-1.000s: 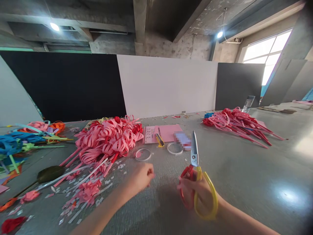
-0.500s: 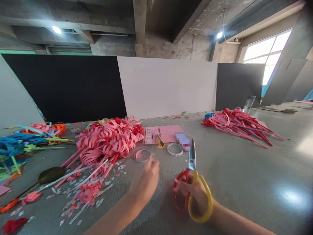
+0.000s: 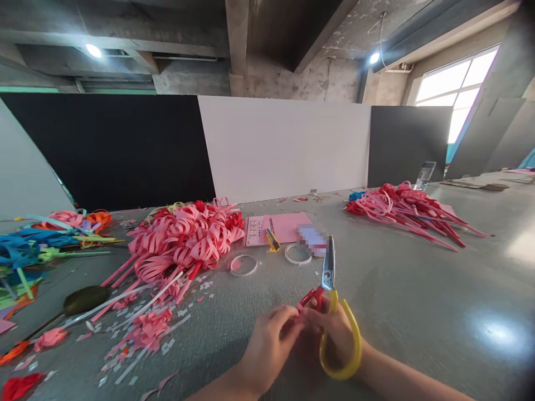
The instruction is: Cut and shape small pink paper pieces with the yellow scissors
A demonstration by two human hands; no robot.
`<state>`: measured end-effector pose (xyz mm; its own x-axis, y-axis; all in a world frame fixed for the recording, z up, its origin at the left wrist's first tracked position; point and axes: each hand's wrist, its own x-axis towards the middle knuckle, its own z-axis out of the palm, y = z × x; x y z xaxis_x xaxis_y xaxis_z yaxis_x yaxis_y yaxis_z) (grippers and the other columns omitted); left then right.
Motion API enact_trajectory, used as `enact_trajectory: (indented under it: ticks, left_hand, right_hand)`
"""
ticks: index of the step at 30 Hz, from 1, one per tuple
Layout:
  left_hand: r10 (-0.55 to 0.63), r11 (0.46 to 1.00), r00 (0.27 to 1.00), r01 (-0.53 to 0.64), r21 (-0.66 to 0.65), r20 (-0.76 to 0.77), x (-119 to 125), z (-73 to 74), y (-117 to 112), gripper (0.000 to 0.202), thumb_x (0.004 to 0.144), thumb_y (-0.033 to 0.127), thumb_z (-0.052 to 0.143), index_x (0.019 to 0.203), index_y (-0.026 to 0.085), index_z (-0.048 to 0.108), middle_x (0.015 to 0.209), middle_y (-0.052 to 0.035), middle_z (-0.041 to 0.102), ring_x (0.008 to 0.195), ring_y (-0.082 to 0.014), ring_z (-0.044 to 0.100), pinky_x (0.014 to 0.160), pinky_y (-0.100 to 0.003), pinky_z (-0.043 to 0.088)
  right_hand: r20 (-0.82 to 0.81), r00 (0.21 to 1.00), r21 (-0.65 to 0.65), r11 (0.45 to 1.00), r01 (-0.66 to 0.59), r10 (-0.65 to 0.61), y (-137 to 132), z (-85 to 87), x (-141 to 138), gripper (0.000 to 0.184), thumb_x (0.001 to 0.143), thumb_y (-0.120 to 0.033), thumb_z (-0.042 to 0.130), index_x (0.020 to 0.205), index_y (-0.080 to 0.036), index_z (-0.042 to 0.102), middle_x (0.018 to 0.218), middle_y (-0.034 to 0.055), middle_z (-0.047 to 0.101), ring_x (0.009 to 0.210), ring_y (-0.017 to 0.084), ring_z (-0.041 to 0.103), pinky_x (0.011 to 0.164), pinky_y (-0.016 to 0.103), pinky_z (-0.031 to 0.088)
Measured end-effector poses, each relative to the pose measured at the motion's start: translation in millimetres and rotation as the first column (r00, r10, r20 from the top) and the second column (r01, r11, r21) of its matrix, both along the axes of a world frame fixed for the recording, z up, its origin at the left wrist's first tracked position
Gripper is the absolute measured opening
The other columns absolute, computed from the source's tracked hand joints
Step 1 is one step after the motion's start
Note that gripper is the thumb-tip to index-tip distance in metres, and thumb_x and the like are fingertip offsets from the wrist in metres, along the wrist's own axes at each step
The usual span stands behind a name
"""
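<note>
In my right hand [image 3: 339, 328] is a pair of scissors [image 3: 329, 267] with one red and one yellow handle. The blades are closed together and point up and away from me. My left hand [image 3: 271, 345] has come up against the right, its thumb and fingers pinched together at the right fingertips beside the red handle. A small bit of pink shows at that meeting point, but what the left fingers grip is mostly hidden. The left hand also covers much of the red loop.
Pink looped paper strips [image 3: 184, 239] lie heaped at left, with paper scraps [image 3: 152, 328] before them. A pink sheet [image 3: 288, 227], a yellow utility knife [image 3: 272, 239], two white rings [image 3: 243, 265] and a blurred phone-like object lie ahead. Another pink bundle [image 3: 401, 206] rests right.
My left hand has moved right and down from near the white ring to meet the right fingertips. The right hand and the scissors have barely moved.
</note>
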<state>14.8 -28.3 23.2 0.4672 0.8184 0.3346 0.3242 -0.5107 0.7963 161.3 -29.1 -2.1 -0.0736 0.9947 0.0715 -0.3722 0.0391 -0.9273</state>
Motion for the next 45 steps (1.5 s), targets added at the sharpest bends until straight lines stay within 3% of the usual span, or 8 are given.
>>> enact_trajectory:
  ticks: [8,18,24,35,45]
  left_hand:
    - [0.003,0.981,0.994,0.019,-0.195,0.112,0,2.8,3,0.018,0.077,0.033,0.050,0.076,0.019,0.061,0.063,-0.0013,0.061,0.059,-0.0137,0.056,0.060,-0.021,0.041]
    - [0.075,0.908,0.954,0.055,-0.415,0.291,1,-4.3,12,0.019,0.071,0.035,0.057,0.073,0.017,0.062,0.060,0.0003,0.060,0.055,-0.0131,0.055,0.056,-0.020,0.041]
    - [0.078,0.897,0.950,0.065,-0.437,0.302,1,-6.2,13,0.019,0.069,0.034,0.059,0.072,0.016,0.064,0.057,0.0000,0.059,0.054,-0.0128,0.053,0.055,-0.021,0.041]
    - [0.059,0.876,0.935,0.120,-0.468,0.350,1,4.8,13,0.017,0.070,0.031,0.059,0.070,0.015,0.064,0.056,0.0011,0.057,0.053,-0.0110,0.051,0.057,-0.021,0.039]
    - [0.030,0.859,0.922,0.174,-0.482,0.387,-1,1.5,17,0.017,0.071,0.031,0.058,0.071,0.014,0.063,0.055,0.0026,0.055,0.052,-0.0102,0.050,0.056,-0.020,0.036]
  right_hand:
    - [-0.037,0.999,-0.019,1.000,-0.015,0.014,-2,-0.3,-1,0.028,0.065,-0.035,0.066,0.057,-0.017,0.045,0.045,-0.0075,0.039,0.041,0.006,0.037,0.043,0.020,0.033]
    - [-0.058,0.998,-0.006,1.000,0.013,-0.013,1,-7.9,0,0.027,0.064,-0.034,0.067,0.058,-0.017,0.047,0.044,-0.0079,0.041,0.040,0.005,0.036,0.041,0.018,0.030]
    - [0.038,0.999,-0.006,1.000,0.017,-0.017,1,-5.0,0,0.027,0.065,-0.038,0.066,0.061,-0.017,0.049,0.045,-0.0073,0.041,0.040,0.006,0.039,0.040,0.019,0.033]
    - [-0.012,1.000,-0.003,1.000,-0.023,0.023,2,-11.4,2,0.021,0.069,-0.034,0.063,0.063,-0.018,0.050,0.045,-0.0075,0.043,0.039,0.007,0.042,0.040,0.019,0.034]
    - [-0.037,0.999,-0.010,1.000,-0.014,0.014,2,-13.6,2,0.019,0.069,-0.030,0.064,0.065,-0.017,0.051,0.046,-0.0071,0.044,0.040,0.006,0.043,0.040,0.018,0.036]
